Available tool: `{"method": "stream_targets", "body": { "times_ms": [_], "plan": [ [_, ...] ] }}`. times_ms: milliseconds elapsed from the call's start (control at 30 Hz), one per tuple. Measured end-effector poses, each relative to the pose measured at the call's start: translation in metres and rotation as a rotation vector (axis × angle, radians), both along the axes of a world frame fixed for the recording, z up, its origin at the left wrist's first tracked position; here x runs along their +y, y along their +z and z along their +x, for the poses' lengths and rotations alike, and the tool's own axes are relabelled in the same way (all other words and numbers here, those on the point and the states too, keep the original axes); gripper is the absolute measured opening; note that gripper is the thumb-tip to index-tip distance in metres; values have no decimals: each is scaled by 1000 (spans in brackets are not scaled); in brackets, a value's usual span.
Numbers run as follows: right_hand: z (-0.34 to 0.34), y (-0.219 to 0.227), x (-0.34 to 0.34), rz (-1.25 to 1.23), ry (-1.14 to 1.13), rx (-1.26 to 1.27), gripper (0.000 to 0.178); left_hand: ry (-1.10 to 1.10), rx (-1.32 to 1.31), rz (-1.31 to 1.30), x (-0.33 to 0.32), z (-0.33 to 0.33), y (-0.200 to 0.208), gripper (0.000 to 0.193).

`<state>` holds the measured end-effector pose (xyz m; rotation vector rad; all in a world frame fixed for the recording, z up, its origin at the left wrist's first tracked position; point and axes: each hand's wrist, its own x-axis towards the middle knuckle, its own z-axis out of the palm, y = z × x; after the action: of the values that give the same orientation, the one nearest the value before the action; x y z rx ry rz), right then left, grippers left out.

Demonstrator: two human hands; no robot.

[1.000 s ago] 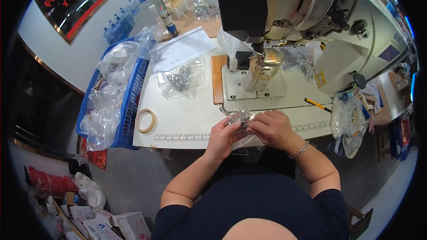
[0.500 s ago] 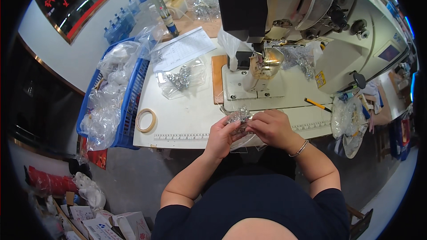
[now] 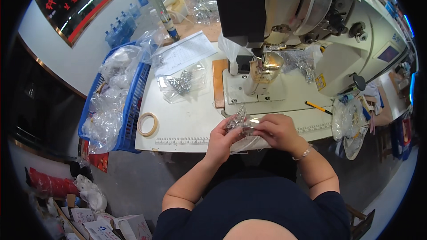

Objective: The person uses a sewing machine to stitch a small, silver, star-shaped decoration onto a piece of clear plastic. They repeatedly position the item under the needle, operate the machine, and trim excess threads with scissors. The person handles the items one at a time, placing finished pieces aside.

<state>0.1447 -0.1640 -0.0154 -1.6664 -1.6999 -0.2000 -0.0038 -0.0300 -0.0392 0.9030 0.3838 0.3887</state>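
Observation:
Both my hands meet at the front edge of the white sewing table (image 3: pixel 187 120). My left hand (image 3: pixel 222 138) and my right hand (image 3: pixel 278 131) together pinch a small bunch of shiny metal pieces (image 3: pixel 236 119) over a clear plastic bag (image 3: pixel 249 143). The bag lies partly under my fingers. Just beyond my hands stands the sewing machine (image 3: pixel 284 22), its needle area lit.
A roll of tape (image 3: pixel 147 124) and a clear bag of metal parts (image 3: pixel 182 82) lie to the left, with a sheet of paper (image 3: pixel 182 53) behind. A blue basket (image 3: pixel 133 106) full of plastic bags stands at the table's left edge. A pencil (image 3: pixel 318 107) lies at the right.
My hands have stayed at the same spot. The fingers have shifted slightly on the metal pieces.

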Motion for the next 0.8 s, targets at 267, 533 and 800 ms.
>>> {"method": "stream_targets", "body": {
  "times_ms": [267,533,800],
  "plan": [
    [24,1,-36,241,-91,508,10,193,-99,1139,15,-15,3,36],
    [12,15,-44,813,-175,588,20,545,-502,1860,26,-30,34,21],
    [-25,24,-9,178,-18,157,24,556,-449,1787,25,-22,22,19]
  ]
}}
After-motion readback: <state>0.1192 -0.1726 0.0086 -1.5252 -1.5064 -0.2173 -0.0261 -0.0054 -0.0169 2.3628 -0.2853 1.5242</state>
